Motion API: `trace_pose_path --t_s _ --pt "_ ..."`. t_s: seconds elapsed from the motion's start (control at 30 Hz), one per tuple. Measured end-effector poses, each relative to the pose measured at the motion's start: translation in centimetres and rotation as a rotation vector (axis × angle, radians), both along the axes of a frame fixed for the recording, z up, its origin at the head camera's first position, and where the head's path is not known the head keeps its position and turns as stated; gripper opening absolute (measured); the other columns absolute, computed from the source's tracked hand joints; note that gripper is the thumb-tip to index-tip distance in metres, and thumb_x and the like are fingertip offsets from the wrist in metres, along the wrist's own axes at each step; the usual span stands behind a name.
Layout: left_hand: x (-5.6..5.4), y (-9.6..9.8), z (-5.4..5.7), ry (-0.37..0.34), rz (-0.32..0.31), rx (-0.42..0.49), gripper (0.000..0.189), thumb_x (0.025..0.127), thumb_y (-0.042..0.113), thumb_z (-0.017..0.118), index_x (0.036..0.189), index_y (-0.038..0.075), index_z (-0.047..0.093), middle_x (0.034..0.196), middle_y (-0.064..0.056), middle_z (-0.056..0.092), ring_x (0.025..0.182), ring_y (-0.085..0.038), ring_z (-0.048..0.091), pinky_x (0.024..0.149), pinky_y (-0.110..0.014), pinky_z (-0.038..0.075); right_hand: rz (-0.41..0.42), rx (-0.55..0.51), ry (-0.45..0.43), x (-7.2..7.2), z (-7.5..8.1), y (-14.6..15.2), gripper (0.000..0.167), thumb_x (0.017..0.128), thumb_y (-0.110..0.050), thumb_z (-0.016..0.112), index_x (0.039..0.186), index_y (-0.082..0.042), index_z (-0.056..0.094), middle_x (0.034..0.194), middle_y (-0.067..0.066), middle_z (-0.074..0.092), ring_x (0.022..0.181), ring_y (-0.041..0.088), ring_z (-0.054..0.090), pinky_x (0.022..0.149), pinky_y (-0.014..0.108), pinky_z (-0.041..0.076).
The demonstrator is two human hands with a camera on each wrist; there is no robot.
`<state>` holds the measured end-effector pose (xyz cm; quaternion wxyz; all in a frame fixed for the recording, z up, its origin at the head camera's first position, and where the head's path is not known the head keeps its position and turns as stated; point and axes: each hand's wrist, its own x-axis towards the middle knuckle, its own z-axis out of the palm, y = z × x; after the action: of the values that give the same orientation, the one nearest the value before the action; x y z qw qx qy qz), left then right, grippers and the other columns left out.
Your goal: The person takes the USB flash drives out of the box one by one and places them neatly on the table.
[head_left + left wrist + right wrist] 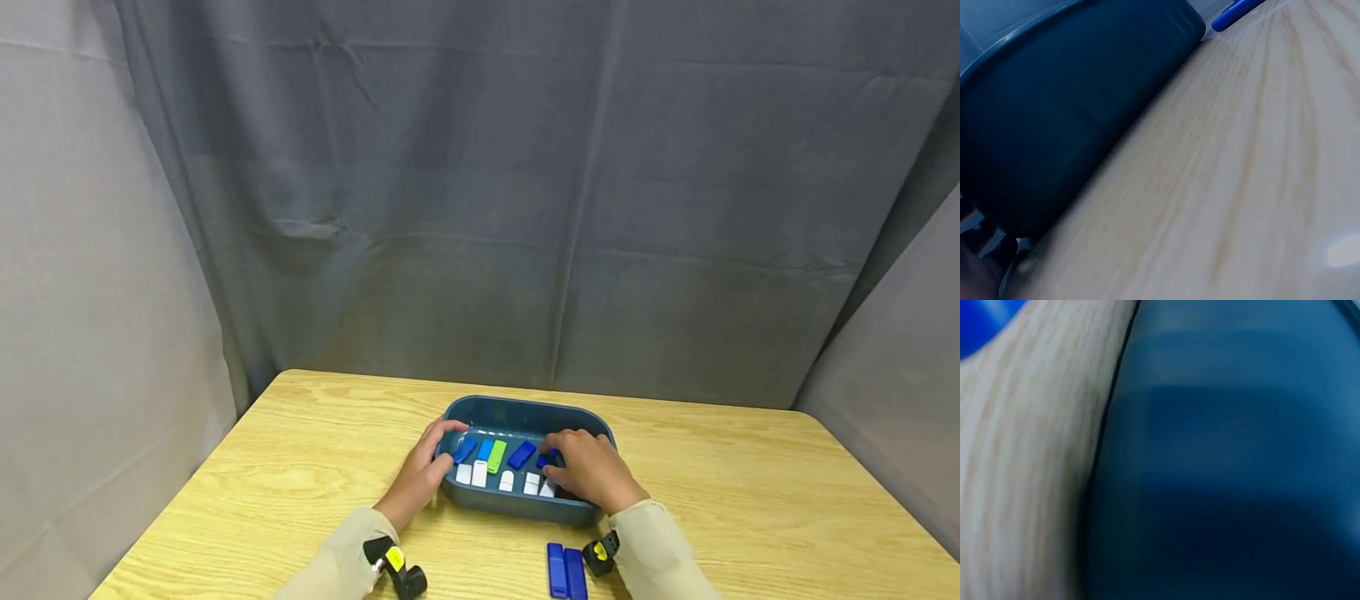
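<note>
A dark teal plastic bin (517, 502) sits on the table with several small flat sticks in it that look like USB flash drives. Among these are a green flash drive (497, 457), a blue flash drive (521, 454) and a white flash drive (479, 473). My left hand (422, 471) grips the bin's left end, thumb and fingers at the rim; in the left wrist view its fingers show beside the outer wall. Inside the right part of the bin, my right hand (592, 467) pinches a dark blue flash drive (543, 460), partly hidden by the fingers.
Two blue flash drives (566, 572) lie side by side on the wooden table (720, 492), in front of the bin near the right wrist. A grey curtain (480, 208) hangs behind the table, with lighter cloth on both sides.
</note>
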<state>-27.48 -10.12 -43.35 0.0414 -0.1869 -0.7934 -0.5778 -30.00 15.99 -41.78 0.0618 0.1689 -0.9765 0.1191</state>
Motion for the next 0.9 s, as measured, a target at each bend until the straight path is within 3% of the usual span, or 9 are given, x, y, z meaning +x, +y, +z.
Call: trace_pose_path --t_s 0.53,0.73,0.9 --pt "-0.18 0.0 -0.14 -0.019 0.001 0.021 0.044 0.089 -0.002 0.044 0.13 0.008 0.051 0.155 -0.018 0.025 0.145 -0.037 0.016 0.113 -0.062 0.013 -0.021 0.037 -0.018 -0.04 0.18 -0.11 0.023 0.078 -0.031 0.079 0.096 -0.019 0.07 0.095 0.003 0.067 0.088 0.022 0.062 0.088 0.055 0.045" --pt "-0.21 0.04 -0.11 -0.018 0.003 0.016 0.044 0.088 -0.001 0.045 0.13 0.008 0.051 0.155 -0.018 0.026 0.145 -0.037 0.016 0.113 -0.062 0.013 -0.023 0.045 -0.015 -0.05 0.17 -0.01 0.022 0.077 -0.03 0.08 0.094 -0.019 0.07 0.091 0.002 0.067 0.071 0.015 0.053 0.078 0.048 0.05" --pt "-0.16 0.05 -0.03 -0.016 0.004 0.003 0.043 0.088 -0.001 0.044 0.13 0.007 0.051 0.155 -0.019 0.026 0.144 -0.038 0.016 0.113 -0.062 0.013 -0.028 0.037 -0.023 -0.04 0.05 0.09 0.022 0.076 -0.028 0.081 0.093 -0.019 0.069 0.09 0.002 0.066 0.069 0.016 0.051 0.073 0.045 0.052"
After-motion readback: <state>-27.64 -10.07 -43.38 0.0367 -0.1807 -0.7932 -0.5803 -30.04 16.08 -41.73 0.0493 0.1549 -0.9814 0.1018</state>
